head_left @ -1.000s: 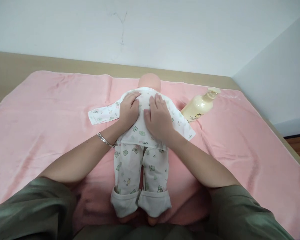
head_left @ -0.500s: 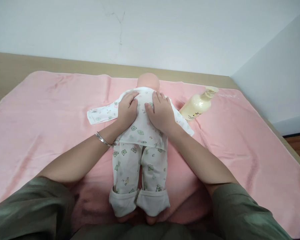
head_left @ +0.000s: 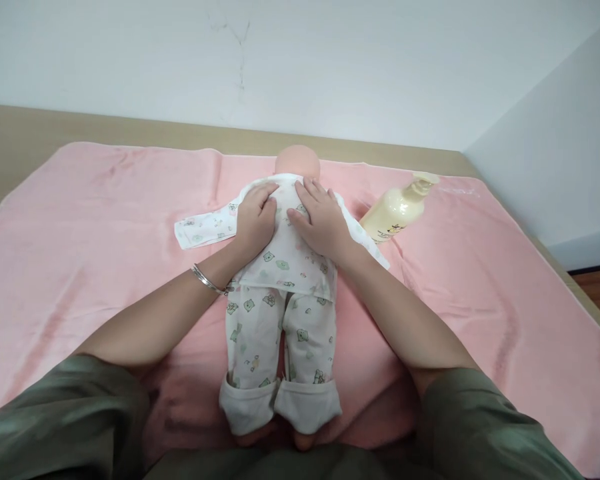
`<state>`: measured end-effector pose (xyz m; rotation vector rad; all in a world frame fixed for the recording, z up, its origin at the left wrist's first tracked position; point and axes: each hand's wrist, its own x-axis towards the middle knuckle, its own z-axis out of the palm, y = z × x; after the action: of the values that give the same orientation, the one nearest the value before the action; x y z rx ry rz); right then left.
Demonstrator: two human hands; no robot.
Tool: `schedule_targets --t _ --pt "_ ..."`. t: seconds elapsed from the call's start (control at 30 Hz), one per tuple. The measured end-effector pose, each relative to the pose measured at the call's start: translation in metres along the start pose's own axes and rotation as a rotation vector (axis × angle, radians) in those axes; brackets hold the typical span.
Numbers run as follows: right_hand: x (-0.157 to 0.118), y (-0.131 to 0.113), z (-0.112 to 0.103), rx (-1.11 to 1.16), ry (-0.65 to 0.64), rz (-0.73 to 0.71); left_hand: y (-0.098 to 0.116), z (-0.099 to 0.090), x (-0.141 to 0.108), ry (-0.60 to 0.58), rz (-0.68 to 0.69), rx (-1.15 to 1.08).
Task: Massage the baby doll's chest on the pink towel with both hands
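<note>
A doll [head_left: 298, 161] in a white printed top [head_left: 285, 267] and matching trousers [head_left: 255, 333] with turned-up cuffs lies with its back up and its head away from me. My left hand [head_left: 257, 217] rests on the left side of its upper back, thumb apart from the fingers. On the right side of the back lies my right hand [head_left: 323, 217], flat with its fingers spread. Neither hand grips anything. The doll's sleeves stretch out to both sides, and its face is hidden.
A pink blanket [head_left: 105, 267] covers most of the wooden surface [head_left: 180, 133]. To the right of the doll, a pale yellow pump bottle [head_left: 393, 210] lies tilted near the sleeve. A white wall [head_left: 330, 67] stands behind.
My right hand has shifted slightly left and its fingers are more spread, reaching nearer the middle of the back. My left hand has hardly moved.
</note>
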<state>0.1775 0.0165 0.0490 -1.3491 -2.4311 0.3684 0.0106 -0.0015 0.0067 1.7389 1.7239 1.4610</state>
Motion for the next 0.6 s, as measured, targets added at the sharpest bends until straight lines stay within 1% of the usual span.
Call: schedule_targets --t 0.13,0.2,0.27,0.33,0.4,0.5,0.53,0.6 --pt "-0.02 -0.025 0.008 -0.035 0.046 0.073 0.004 0.001 0.0 0.014 -0.03 0.024" --pt "-0.032 -0.037 0.012 -0.06 0.063 0.031 0.004 0.002 0.0 0.029 -0.053 0.049" --pt "-0.036 -0.04 0.013 -0.069 0.067 -0.056 0.004 0.002 0.0 0.034 -0.058 0.068" --pt "-0.031 -0.034 0.012 -0.049 0.048 -0.122 0.004 0.002 -0.001 0.03 -0.05 0.077" --pt "-0.02 -0.021 0.009 -0.016 0.017 -0.117 0.004 0.001 0.0 0.012 -0.038 0.089" --pt "-0.004 -0.005 0.003 0.011 0.011 -0.014 0.005 0.0 0.001 -0.044 0.002 0.136" --pt "-0.002 -0.003 0.002 0.009 0.02 0.023 0.005 0.0 0.002 -0.066 0.02 0.157" --pt "-0.005 -0.008 0.003 -0.016 0.038 0.081 0.005 0.0 0.003 -0.103 0.049 0.192"
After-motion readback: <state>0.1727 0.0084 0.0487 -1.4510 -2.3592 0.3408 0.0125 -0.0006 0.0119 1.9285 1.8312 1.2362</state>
